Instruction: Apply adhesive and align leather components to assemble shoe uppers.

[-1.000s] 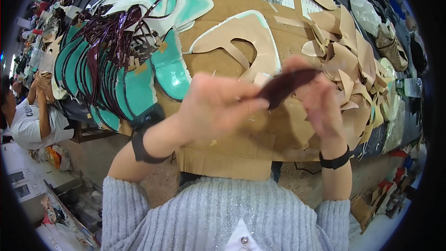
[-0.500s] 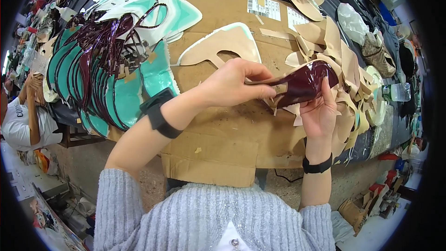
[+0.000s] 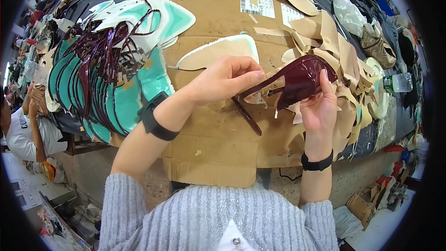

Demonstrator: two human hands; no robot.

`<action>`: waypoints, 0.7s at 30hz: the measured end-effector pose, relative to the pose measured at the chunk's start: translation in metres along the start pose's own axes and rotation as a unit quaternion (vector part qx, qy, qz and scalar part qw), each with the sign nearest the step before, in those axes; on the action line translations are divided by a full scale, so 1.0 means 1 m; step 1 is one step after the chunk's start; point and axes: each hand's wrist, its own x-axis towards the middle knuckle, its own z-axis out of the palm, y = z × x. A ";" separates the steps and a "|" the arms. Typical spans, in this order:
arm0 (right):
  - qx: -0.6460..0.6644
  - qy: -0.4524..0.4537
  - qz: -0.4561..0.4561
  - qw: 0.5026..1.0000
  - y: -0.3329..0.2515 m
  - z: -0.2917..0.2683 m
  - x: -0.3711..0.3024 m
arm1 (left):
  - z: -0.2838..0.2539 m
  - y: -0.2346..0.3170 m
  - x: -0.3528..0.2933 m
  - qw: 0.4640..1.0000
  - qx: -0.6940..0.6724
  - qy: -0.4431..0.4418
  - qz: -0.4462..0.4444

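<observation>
Between my two hands is a glossy dark red shoe upper (image 3: 297, 83) with a pale beige lining. My left hand (image 3: 220, 80) pinches its left end between thumb and fingers, near the narrow band. From there a thin dark red strap (image 3: 249, 118) hangs over the cardboard. My right hand (image 3: 319, 111) grips the broad curved part, its thumb and fingers on the shiny face. Just beyond my left hand lies a flat beige lining piece (image 3: 204, 56) with a white and teal edge. What my left fingertips press on underneath is hidden.
A brown cardboard sheet (image 3: 209, 125) covers the work table. On its left are teal pieces (image 3: 123, 100) under a tangle of dark red straps (image 3: 104, 42). Loose beige pieces (image 3: 341, 51) heap on the right, near a clear plastic bottle (image 3: 397, 82). Another person (image 3: 35, 130) is at far left.
The shoe upper has turned so that its curved band and lining show more. A strap now dangles below my left hand, which has shifted slightly left.
</observation>
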 end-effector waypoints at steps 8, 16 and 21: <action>-0.267 -0.269 -0.077 0.922 -0.022 -0.015 -0.049 | 0.027 0.007 -0.032 0.901 0.426 0.069 0.033; -0.646 -0.542 -0.211 0.494 0.018 -0.012 -0.116 | 0.021 0.005 -0.054 0.901 0.405 0.103 0.113; -0.662 -0.458 -0.306 0.508 0.044 0.017 -0.131 | 0.045 0.004 -0.076 0.891 0.425 0.121 -0.104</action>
